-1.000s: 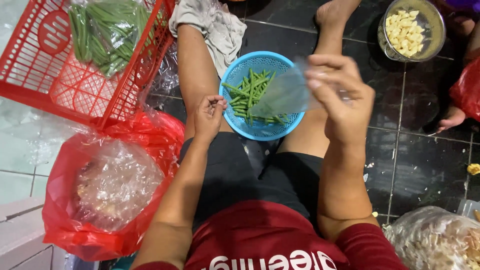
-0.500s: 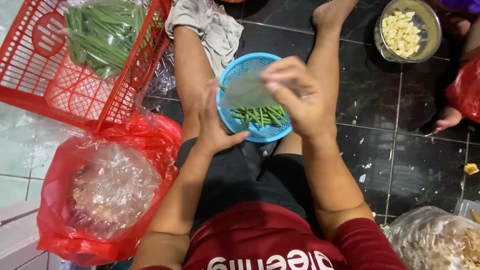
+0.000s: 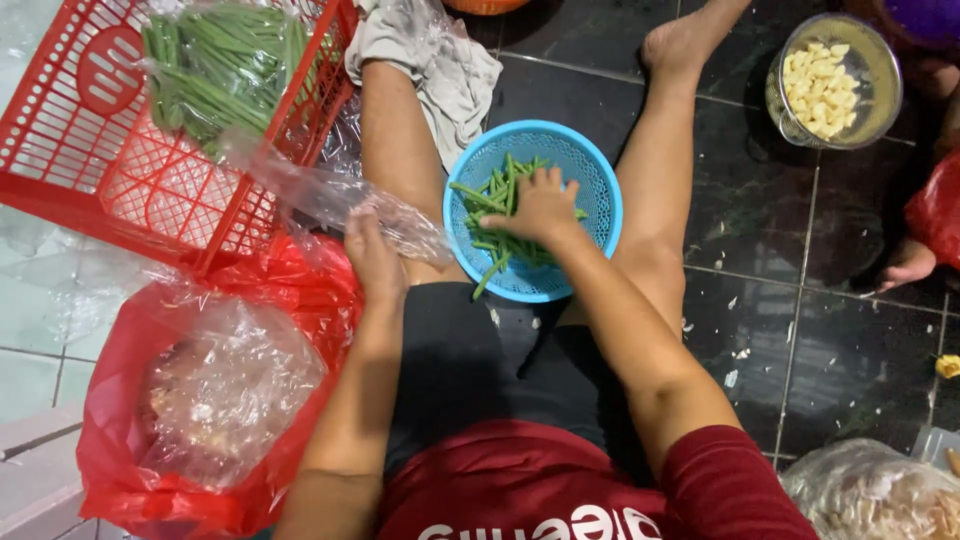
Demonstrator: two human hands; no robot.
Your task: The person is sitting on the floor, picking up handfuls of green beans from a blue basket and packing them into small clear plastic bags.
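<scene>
I sit on the floor with a blue plastic basket (image 3: 585, 165) between my legs, and it holds long green beans (image 3: 492, 205). My right hand (image 3: 541, 207) reaches into the basket, palm down, fingers closing over the beans. My left hand (image 3: 374, 258) rests on my left thigh and grips a crumpled clear plastic bag (image 3: 330, 195). The bag stretches up and left toward the red crate.
A tilted red crate (image 3: 90, 150) at upper left holds bagged green beans (image 3: 215, 65). A red bag (image 3: 120, 470) with clear plastic inside sits lower left. A grey cloth (image 3: 440, 60) lies at the top. A bowl of pale peeled pieces (image 3: 880, 70) and another person's foot (image 3: 905, 265) are at right.
The clear bag went from my right hand above the basket to my left hand and moved left. My right hand dropped onto the beans in the basket.
</scene>
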